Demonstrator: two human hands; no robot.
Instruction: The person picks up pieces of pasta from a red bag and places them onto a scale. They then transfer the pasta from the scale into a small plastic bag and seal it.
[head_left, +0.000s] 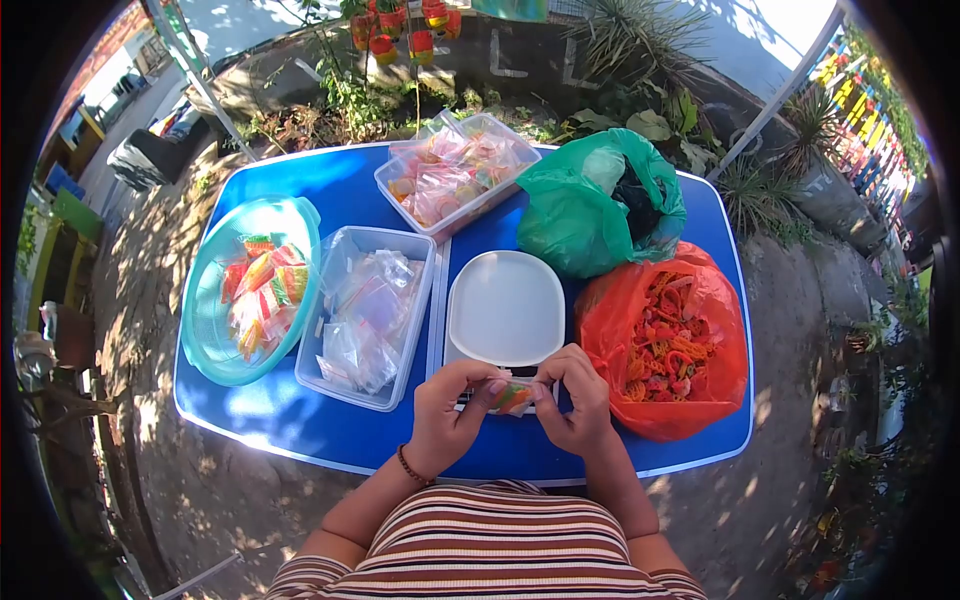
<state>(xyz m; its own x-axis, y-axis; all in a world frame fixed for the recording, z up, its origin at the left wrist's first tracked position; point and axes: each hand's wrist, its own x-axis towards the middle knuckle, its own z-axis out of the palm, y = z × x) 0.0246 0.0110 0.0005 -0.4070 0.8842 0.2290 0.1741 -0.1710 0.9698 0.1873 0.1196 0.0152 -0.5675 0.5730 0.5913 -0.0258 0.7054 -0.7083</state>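
Observation:
Between both hands, close to my body at the table's front edge, is a small clear plastic packet (514,397) with orange, green and red pieces inside. My left hand (452,412) pinches its left end between thumb and fingers. Its right end is gripped by my right hand (576,402), thumb in front. Just beyond the hands lies a white square lid or tray (506,310). A dark-edged object under the packet is mostly hidden by my hands.
On the blue table (300,428) stand a teal basket (202,335) of filled packets, a clear tub (395,390) of empty-looking plastic bags, and another tub (500,190) of packets at the back. To the right are a green bag (560,222) and a red bag (640,420) holding orange-red curly pieces.

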